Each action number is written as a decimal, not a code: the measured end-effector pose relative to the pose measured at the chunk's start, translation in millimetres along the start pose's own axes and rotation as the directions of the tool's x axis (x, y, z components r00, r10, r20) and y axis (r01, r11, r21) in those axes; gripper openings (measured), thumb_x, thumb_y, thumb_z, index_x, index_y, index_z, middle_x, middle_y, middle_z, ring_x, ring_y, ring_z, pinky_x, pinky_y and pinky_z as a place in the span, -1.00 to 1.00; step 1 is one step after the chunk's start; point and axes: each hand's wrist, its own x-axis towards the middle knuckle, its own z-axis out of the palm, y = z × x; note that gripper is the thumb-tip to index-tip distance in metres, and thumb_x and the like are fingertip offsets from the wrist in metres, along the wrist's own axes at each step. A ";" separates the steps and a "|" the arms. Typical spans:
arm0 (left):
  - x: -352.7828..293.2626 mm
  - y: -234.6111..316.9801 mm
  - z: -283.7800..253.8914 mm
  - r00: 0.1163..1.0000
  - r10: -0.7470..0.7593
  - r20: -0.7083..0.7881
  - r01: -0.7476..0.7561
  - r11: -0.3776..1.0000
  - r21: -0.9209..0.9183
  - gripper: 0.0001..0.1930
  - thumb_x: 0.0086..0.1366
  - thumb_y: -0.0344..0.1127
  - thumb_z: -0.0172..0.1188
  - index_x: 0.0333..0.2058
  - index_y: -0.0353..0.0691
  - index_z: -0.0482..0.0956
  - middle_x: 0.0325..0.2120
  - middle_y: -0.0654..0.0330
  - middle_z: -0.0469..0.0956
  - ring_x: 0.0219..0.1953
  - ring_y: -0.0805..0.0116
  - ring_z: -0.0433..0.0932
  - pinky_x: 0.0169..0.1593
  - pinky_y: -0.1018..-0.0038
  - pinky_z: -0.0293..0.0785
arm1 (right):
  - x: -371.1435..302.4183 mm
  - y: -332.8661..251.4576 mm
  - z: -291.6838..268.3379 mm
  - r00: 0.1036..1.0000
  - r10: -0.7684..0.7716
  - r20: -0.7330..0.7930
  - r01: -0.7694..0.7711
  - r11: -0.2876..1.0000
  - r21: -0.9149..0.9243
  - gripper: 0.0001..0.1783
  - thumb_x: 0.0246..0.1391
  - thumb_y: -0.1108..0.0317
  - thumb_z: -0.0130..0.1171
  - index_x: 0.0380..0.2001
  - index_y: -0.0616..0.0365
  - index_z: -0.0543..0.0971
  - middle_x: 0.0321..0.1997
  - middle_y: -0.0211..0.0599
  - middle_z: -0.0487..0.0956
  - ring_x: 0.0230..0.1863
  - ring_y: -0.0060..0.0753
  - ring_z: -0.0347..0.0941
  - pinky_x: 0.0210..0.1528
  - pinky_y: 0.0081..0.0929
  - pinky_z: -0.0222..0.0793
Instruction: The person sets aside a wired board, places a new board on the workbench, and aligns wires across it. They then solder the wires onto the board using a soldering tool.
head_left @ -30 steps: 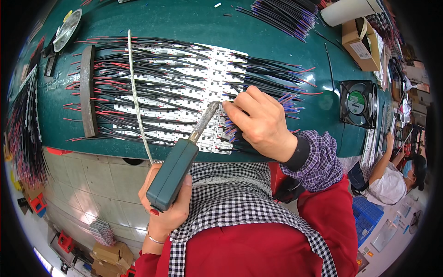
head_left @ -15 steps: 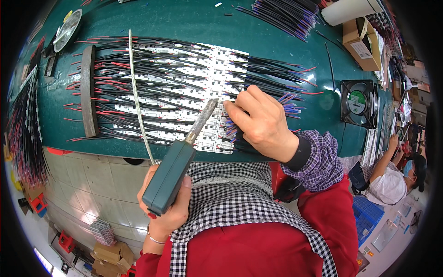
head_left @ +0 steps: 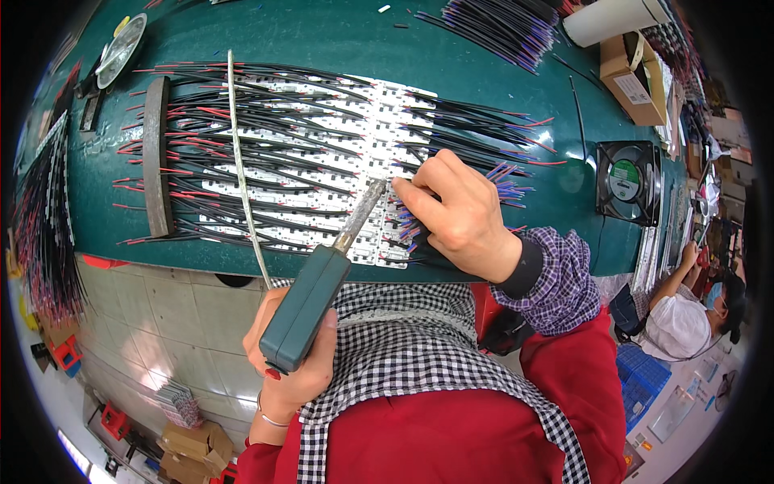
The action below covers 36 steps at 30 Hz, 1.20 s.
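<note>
My left hand (head_left: pixel 294 351) is wrapped round the dark green handle of a soldering iron (head_left: pixel 306 306). Its metal shaft slants up to the right, and the tip is over the white circuit boards (head_left: pixel 383 125). Close beside that tip, my right hand (head_left: pixel 459 214) has its thumb and forefinger pinched low over the boards; whatever lies between them is hidden. Black wires (head_left: pixel 468 121) with red and blue ends run out rightward from the boards, some passing under my right hand. More black wires (head_left: pixel 298 149) with red ends fan out to the left.
A grey bar (head_left: pixel 156 157) lies across the left wires, and a pale thin strip (head_left: pixel 238 161) crosses the boards. Around the green table are a metal dish (head_left: pixel 121 52), a wire bundle (head_left: pixel 500 28), a cardboard box (head_left: pixel 633 81) and a black fan (head_left: pixel 627 182). Another person (head_left: pixel 685 319) sits at right.
The soldering iron and my left hand have shifted slightly to the right, and the tip is a little lower on the boards. My right hand stays nearly still.
</note>
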 end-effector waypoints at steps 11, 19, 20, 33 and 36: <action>5.0 10.6 -3.7 0.999 0.000 0.041 -0.002 0.998 0.064 -0.82 0.02 -0.63 0.36 -0.35 -0.38 0.64 -0.37 0.08 0.59 -0.42 0.20 0.60 -0.34 0.43 0.51 | 3.4 7.7 3.7 0.995 -0.101 -0.002 0.100 0.992 -0.081 -0.80 -0.22 0.40 0.19 -0.42 0.23 0.54 -0.38 -0.32 0.36 -0.30 -0.34 0.39 -0.43 -0.45 0.30; -2.9 2.8 -2.5 0.999 -0.049 -0.014 0.050 0.998 0.034 -0.84 0.05 -0.61 0.36 -0.34 -0.38 0.65 -0.39 0.06 0.59 -0.44 0.19 0.58 -0.37 0.43 0.49 | 9.1 7.7 -0.7 0.985 -0.167 0.053 0.172 0.977 -0.127 -0.84 -0.21 0.39 0.19 -0.48 0.21 0.53 -0.37 -0.33 0.39 -0.27 -0.34 0.41 -0.43 -0.45 0.26; -4.4 0.6 -3.5 0.999 -0.015 -0.036 0.017 0.999 0.048 -0.83 0.08 -0.59 0.36 -0.30 -0.39 0.66 -0.38 0.06 0.59 -0.42 0.19 0.58 -0.35 0.42 0.49 | 8.3 7.4 -1.5 0.985 -0.166 0.053 0.171 0.977 -0.130 -0.84 -0.21 0.39 0.19 -0.48 0.21 0.53 -0.37 -0.33 0.39 -0.27 -0.34 0.41 -0.43 -0.45 0.26; -18.9 -2.6 -6.2 0.990 -0.019 -0.136 -0.001 0.989 -0.150 -0.62 0.21 -0.60 0.33 0.02 -0.41 0.59 -0.13 0.09 0.65 -0.19 0.40 0.61 -0.11 0.50 0.55 | 16.9 -11.1 -63.8 0.999 0.024 -0.023 -0.024 1.000 -0.002 -0.42 -0.23 0.59 0.26 0.02 0.22 0.68 -0.32 -0.28 0.41 -0.36 -0.33 0.45 -0.30 -0.47 0.46; -27.2 -8.5 -11.7 0.981 -0.190 -0.029 0.178 0.955 -0.237 -0.62 0.20 -0.60 0.33 0.03 -0.41 0.59 -0.09 0.08 0.65 -0.06 0.34 0.60 0.03 0.46 0.52 | 17.1 -28.6 -63.6 0.982 0.172 -0.077 -0.173 0.985 -0.004 -0.22 -0.38 0.71 0.26 0.11 0.16 0.65 -0.26 -0.30 0.33 -0.34 -0.36 0.37 -0.28 -0.45 0.44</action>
